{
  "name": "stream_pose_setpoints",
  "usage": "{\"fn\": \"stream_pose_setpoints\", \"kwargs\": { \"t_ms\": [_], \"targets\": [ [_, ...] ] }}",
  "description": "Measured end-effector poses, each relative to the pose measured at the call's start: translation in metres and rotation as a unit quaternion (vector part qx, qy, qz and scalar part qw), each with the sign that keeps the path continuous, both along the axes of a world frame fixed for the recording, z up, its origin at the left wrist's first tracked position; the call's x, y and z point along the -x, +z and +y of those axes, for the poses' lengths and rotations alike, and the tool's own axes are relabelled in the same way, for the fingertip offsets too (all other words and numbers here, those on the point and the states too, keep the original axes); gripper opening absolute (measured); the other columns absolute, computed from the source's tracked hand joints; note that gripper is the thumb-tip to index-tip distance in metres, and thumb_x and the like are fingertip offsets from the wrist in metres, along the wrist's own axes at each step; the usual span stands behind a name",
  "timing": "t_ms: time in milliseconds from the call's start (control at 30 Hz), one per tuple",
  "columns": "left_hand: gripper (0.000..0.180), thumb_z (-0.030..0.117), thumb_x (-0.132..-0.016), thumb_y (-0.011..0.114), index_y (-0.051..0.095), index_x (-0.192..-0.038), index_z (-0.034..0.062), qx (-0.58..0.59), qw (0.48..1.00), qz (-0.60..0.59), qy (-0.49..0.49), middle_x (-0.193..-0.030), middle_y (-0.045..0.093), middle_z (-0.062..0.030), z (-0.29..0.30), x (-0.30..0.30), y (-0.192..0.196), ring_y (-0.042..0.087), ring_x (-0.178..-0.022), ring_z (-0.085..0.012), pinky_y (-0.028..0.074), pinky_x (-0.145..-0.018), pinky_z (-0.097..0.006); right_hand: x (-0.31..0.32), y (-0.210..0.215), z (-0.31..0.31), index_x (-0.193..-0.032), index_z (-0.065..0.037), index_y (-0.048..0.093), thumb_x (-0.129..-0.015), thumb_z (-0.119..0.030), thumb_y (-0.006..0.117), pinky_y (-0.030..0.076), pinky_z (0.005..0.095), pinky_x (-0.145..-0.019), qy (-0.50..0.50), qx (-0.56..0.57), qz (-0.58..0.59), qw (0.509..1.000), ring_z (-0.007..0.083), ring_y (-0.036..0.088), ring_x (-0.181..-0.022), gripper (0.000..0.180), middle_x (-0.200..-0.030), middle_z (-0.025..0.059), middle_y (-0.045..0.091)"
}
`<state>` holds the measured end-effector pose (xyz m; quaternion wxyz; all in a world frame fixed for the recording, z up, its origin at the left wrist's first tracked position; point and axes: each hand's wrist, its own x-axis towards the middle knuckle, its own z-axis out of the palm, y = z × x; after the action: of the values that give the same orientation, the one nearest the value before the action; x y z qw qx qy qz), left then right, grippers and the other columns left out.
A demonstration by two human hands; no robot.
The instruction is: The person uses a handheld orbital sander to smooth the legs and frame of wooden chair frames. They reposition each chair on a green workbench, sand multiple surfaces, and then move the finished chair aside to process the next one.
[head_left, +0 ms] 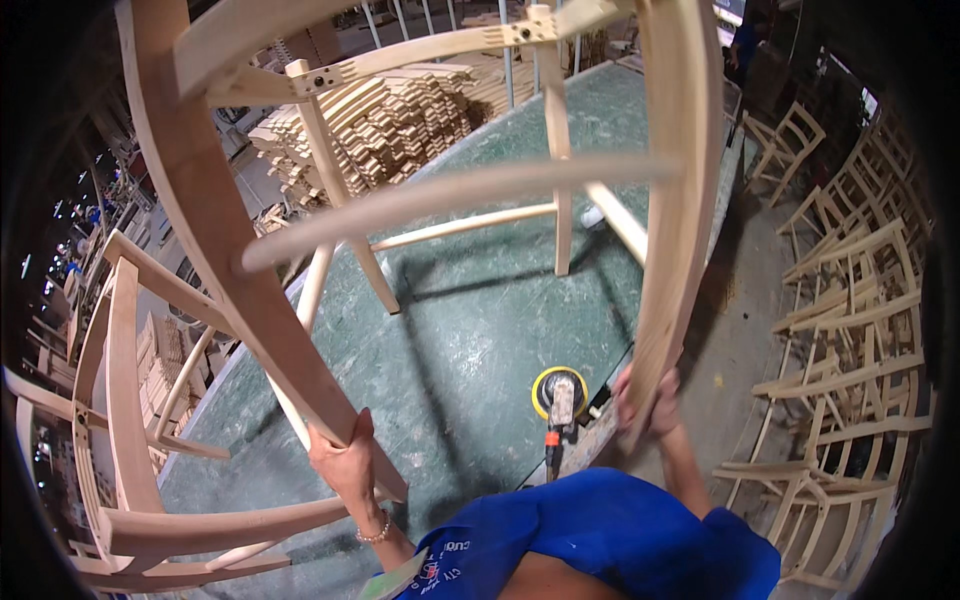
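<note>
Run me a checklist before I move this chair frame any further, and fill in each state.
1. Left hand on the chair frame: ok, it grips the left post near its lower end.
2. Right hand on the frame: ok, it holds the right post, partly hidden behind it.
3. Green tabletop free of loose tools: not ok, a yellow-rimmed disc sander lies between the posts.
4. Sander switched off: cannot tell.
5. Room beside the left wrist: cannot tell, a second chair frame reaches close to it.
6. Wrists bare: not ok, a beaded bracelet circles the left one.
</note>
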<state>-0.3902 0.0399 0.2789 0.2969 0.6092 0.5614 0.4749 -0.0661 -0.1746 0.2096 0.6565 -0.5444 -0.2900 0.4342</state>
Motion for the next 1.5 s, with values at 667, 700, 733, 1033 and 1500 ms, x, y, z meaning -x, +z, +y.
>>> {"fn": "stream_pose_setpoints", "kwargs": {
  "t_ms": [667, 700, 733, 1033, 1500],
  "targets": [
    [0.034, 0.021, -0.08, 0.074, 0.053, -0.1, 0.0012, 0.167, 0.933, -0.232, -0.219, -0.066, 0.053, -0.0015, 0.015, -0.01, 0.003, 0.051, -0.048, -0.0107, 0.044, -0.045, -0.025, -0.02, 0.072, 0.039, -0.104, -0.005, 0.053, -0.092, -0.037, 0.06, 0.048, 0.0311, -0.05, -0.267, 0.066, -0.351, 0.895, 0.0153, 0.061, -0.052, 0.035, -0.065, 0.0069, 0.062],
    [0.032, 0.02, -0.08, 0.073, 0.054, -0.098, 0.0009, 0.169, 0.933, -0.232, -0.217, -0.067, 0.053, -0.0024, 0.015, -0.01, 0.007, 0.052, -0.049, -0.0111, 0.045, -0.045, -0.025, -0.016, 0.072, 0.038, -0.105, -0.005, 0.053, -0.092, -0.037, 0.06, 0.048, 0.0312, -0.05, -0.277, 0.059, -0.357, 0.89, 0.0156, 0.061, -0.052, 0.035, -0.065, 0.0069, 0.061],
    [0.031, 0.019, -0.08, 0.072, 0.054, -0.098, 0.0008, 0.164, 0.933, -0.233, -0.222, -0.067, 0.053, -0.0024, 0.017, -0.011, 0.008, 0.052, -0.049, -0.0111, 0.045, -0.045, -0.025, -0.014, 0.073, 0.04, -0.105, -0.005, 0.053, -0.092, -0.036, 0.061, 0.048, 0.0314, -0.05, -0.287, 0.052, -0.363, 0.885, 0.0159, 0.061, -0.052, 0.035, -0.064, 0.0068, 0.061],
    [0.025, 0.016, -0.081, 0.069, 0.053, -0.095, 0.0015, 0.156, 0.935, -0.228, -0.225, -0.066, 0.052, -0.0018, 0.017, -0.018, 0.02, 0.051, -0.05, -0.0108, 0.045, -0.046, -0.025, -0.022, 0.071, 0.045, -0.106, -0.004, 0.053, -0.091, -0.034, 0.063, 0.045, 0.0309, -0.047, -0.297, 0.026, -0.373, 0.879, 0.0142, 0.058, -0.051, 0.034, -0.065, 0.0064, 0.061],
    [0.025, 0.018, -0.081, 0.069, 0.053, -0.092, 0.0021, 0.161, 0.928, -0.227, -0.248, -0.067, 0.053, -0.0019, 0.017, -0.014, 0.017, 0.052, -0.052, -0.0106, 0.044, -0.047, -0.025, -0.02, 0.069, 0.041, -0.103, -0.004, 0.053, -0.093, -0.032, 0.061, 0.043, 0.0267, -0.046, -0.289, 0.0, -0.37, 0.883, 0.0098, 0.054, -0.051, 0.031, -0.066, 0.0042, 0.058]
  ]
}}
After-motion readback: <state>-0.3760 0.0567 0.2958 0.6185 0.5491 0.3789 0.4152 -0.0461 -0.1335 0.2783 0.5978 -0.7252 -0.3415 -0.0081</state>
